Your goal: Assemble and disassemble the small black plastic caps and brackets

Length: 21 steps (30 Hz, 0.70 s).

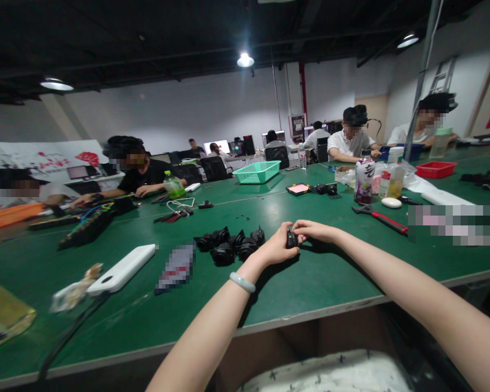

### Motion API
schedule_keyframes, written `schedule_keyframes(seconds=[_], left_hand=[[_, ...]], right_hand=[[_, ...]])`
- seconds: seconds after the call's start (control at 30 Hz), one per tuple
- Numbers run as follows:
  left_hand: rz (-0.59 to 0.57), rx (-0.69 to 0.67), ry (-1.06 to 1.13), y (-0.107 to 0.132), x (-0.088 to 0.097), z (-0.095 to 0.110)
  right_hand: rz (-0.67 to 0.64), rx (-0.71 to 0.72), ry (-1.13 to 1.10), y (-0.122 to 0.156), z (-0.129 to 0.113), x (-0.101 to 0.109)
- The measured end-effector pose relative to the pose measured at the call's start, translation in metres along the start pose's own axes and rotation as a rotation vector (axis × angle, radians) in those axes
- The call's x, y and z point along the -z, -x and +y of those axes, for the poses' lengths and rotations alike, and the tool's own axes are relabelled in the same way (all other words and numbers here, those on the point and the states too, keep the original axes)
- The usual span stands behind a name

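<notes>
A small black plastic part (292, 238) is in my hands above the green table. My left hand (278, 246) is closed round it from the left, with the thumb underneath. From the right, the fingertips of my right hand (313, 231) pinch at the same part. What exactly those fingertips press on is too small to make out. Just left of my left hand lies a cluster of several similar black parts (224, 253). A few tiny dark bits (242, 217) are scattered behind that cluster.
On the left are a white power strip (124, 269) with its cable and a dark pouch (177, 268). Red-handled pliers (386, 220), bottles (364, 179) and a red tray (436, 169) are to the right. Farther back stands a green basket (257, 172). Other people sit around the table.
</notes>
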<state>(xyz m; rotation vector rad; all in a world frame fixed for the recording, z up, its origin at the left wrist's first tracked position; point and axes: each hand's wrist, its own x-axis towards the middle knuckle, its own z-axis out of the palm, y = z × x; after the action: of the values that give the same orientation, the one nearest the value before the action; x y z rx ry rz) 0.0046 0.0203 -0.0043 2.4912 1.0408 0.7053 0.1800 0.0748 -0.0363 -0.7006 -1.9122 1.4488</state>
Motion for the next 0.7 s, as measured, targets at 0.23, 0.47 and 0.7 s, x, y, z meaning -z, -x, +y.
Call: schedule_keyframes(seconds=[0.23, 0.47, 0.7], left_hand=[[-0.006, 0.028, 0.016, 0.0005, 0.0022, 0.0047], [0.002, 0.014, 0.011, 0.0005, -0.0010, 0.0003], [-0.001, 0.025, 0.002, 0.0005, -0.0008, 0.0013]], right_hand=[[-0.055, 0.050, 0.055, 0.0044, -0.0038, 0.0017], [-0.075, 0.079, 0.103, 0.0013, 0.0021, 0.0026], [-0.102, 0.074, 0.091, 0.0011, 0.0003, 0.0032]])
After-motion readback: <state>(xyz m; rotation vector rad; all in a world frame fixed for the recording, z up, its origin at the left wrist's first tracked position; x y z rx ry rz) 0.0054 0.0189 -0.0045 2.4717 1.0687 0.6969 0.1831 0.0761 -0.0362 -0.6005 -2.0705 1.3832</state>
